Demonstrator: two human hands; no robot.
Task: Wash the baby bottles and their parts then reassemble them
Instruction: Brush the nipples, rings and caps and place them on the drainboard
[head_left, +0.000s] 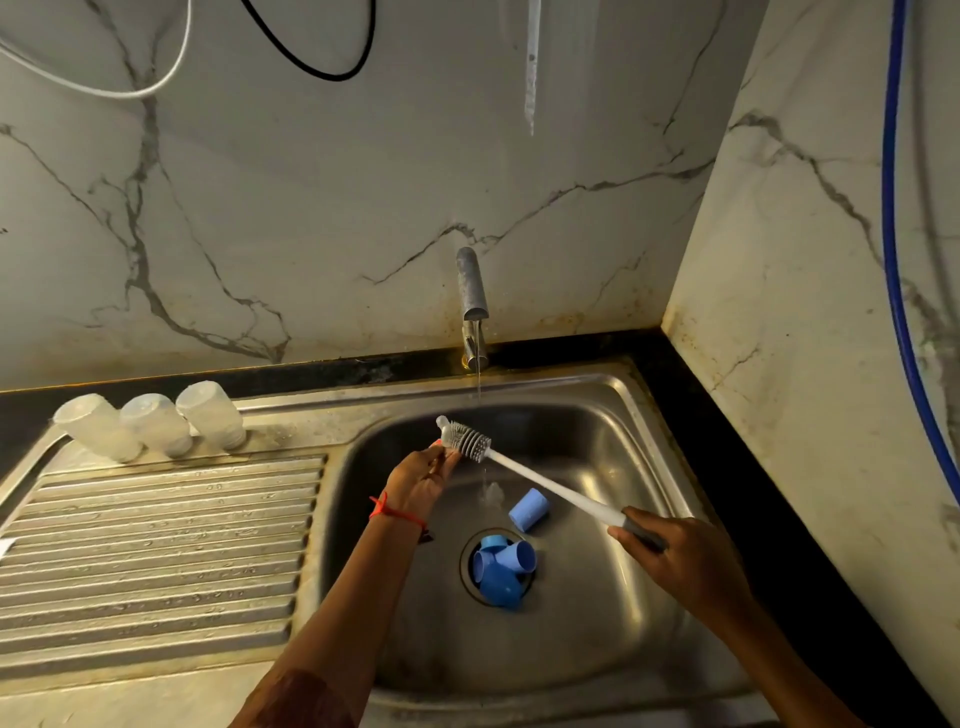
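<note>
Here the right hand (680, 561) grips a slim, bristly white brush (545, 486).

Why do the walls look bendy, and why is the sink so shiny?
Head view: the wide lens bends the wall and the blue hose; light glares off the steel sink rim; the brush looks sharp.

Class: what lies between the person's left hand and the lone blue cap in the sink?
Head view: the tap's thin water stream splashing on bare steel sink floor, between left hand and blue cylindrical plastic cap.
</note>
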